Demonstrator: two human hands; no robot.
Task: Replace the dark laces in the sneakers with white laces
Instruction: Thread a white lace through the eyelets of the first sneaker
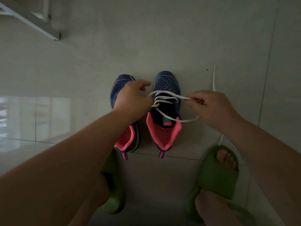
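Note:
Two blue knit sneakers with pink collars stand side by side on the tiled floor. The right sneaker [167, 85] carries a white lace [164, 97] threaded through its eyelets, with a loop trailing over its opening. My right hand [213, 106] pinches one strand of that lace at the shoe's right side. My left hand [132, 98] is over the left sneaker [118, 88] and grips the lace's other strand at the right shoe's left edge. A second white lace [214, 79] lies loose on the floor to the right, partly hidden behind my right hand. The left sneaker's eyelets are hidden.
My feet in green slippers [216, 173] rest on the floor just below the sneakers, the left slipper [114, 190] partly under my forearm. A white frame [31, 18] leans at the top left. Grey floor tiles [162, 38] stretch beyond the shoes.

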